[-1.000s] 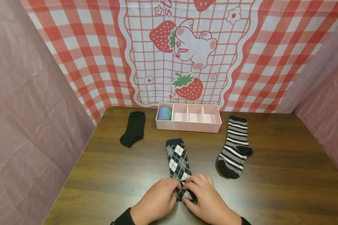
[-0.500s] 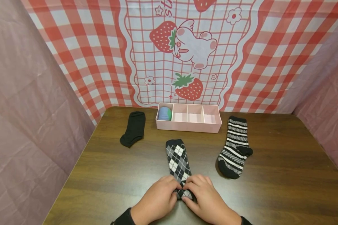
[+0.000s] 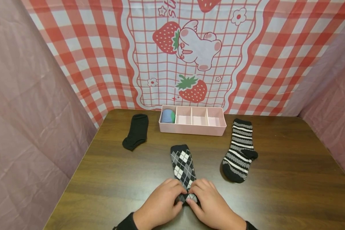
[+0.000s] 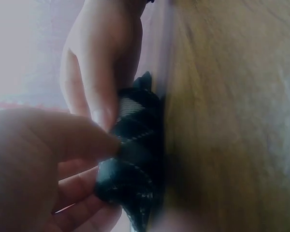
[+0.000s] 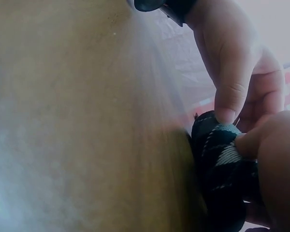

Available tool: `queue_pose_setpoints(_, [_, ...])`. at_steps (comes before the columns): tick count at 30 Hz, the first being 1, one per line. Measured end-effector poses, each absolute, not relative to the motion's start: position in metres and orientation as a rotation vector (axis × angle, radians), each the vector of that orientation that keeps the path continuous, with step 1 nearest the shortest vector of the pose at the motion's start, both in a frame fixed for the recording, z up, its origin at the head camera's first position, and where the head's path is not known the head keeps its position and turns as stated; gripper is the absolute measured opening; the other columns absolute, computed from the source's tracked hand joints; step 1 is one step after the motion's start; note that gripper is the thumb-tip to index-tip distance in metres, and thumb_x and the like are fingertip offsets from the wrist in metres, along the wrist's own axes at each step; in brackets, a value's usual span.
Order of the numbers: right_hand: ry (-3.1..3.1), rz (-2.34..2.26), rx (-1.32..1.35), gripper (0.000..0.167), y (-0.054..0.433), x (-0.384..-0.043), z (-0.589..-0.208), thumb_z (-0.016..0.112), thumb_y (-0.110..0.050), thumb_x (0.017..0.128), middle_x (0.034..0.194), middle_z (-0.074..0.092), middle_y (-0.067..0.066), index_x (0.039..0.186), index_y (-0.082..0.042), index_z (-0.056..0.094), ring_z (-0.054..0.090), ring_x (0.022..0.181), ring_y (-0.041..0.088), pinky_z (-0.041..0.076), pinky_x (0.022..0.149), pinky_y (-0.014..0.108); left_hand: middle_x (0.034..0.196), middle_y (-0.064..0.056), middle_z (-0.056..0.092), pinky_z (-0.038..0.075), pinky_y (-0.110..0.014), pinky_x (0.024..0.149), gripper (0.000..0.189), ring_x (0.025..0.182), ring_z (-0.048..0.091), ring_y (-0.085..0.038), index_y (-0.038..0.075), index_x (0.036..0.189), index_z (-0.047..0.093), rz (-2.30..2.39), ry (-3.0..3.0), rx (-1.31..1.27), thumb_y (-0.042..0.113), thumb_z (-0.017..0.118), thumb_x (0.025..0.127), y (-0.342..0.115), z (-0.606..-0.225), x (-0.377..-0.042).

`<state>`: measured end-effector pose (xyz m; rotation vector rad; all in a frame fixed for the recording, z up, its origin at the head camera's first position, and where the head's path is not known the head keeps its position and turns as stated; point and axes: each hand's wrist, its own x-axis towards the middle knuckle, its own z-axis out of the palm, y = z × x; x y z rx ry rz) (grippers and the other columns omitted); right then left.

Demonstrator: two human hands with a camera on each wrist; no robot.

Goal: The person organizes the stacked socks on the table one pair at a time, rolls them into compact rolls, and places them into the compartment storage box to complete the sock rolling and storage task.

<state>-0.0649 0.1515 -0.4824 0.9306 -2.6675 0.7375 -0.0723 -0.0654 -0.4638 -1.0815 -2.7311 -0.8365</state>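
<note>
An argyle sock in black, grey and white lies lengthwise on the table, its dark cuff pointing away from me. Its near end is folded or rolled into a thick bundle, which both wrist views show up close. My left hand pinches the left side of that bundle between thumb and fingers. On the right side, my right hand pinches it the same way, fingertips close to the left hand's. In the left wrist view the rolled sock rests against the wooden surface. The fingers partly cover the bundle.
A pink divided box stands at the back of the brown table. Its leftmost compartment holds a blue and green rolled sock. A black ankle sock lies at left, a striped black-and-white sock at right.
The argyle sock's cuff end has slid slightly toward me. The fingers and thumbs have shifted a little on the near bundle; the other socks and box stay put.
</note>
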Motion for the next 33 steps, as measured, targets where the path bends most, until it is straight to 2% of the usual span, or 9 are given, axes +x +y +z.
queue_pose_setpoints(8, [-2.654, 0.827, 0.928, 0.01, 0.1508, -0.0646, -0.4817, 0.075, -0.019, 0.091, 0.101, 0.055, -0.014, 0.094, -0.02, 0.065, 0.05, 0.094, 0.005, 0.045, 0.086, 0.036, 0.105, 0.011, 0.062, 0.05, -0.024, 0.086, 0.026, 0.096, 0.056, -0.005, 0.018, 0.106, 0.071, -0.786, -2.733, -1.108, 0.014, 0.081, 0.083, -0.0651, -0.4635, -0.0721])
queue_pose_setpoints(17, [-2.676, 0.91, 0.86, 0.013, 0.1499, -0.064, -0.4815, 0.072, -0.019, 0.097, 0.102, 0.06, -0.018, 0.106, -0.024, 0.064, 0.058, 0.098, 0.006, 0.05, 0.088, 0.04, 0.102, 0.01, 0.064, 0.051, -0.023, 0.083, 0.015, 0.094, 0.059, -0.005, 0.018, 0.106, 0.069, -0.771, -2.781, -1.086, 0.011, 0.073, 0.093, -0.0648, -0.4621, -0.0709])
queue_pose_setpoints(27, [-2.682, 0.922, 0.838, 0.018, 0.1483, -0.0643, -0.4828, 0.074, -0.016, 0.095, 0.097, 0.057, -0.017, 0.102, -0.024, 0.06, 0.059, 0.094, 0.007, 0.051, 0.084, 0.04, 0.104, 0.01, 0.061, 0.05, -0.024, 0.085, 0.028, 0.096, 0.056, -0.005, 0.017, 0.107, 0.069, -0.752, -2.84, -1.104, 0.013, 0.081, 0.082, -0.0644, -0.4616, -0.0707])
queue_pose_setpoints(33, [-2.683, 0.932, 0.822, 0.018, 0.1489, -0.0635, -0.4822, 0.074, -0.014, 0.095, 0.097, 0.056, -0.016, 0.102, -0.024, 0.06, 0.059, 0.089, 0.007, 0.052, 0.078, 0.038, 0.105, 0.007, 0.062, 0.05, -0.023, 0.085, 0.023, 0.096, 0.056, -0.006, 0.015, 0.108, 0.068, -0.703, -2.808, -1.134, 0.009, 0.076, 0.087, -0.0633, -0.4638, -0.0702])
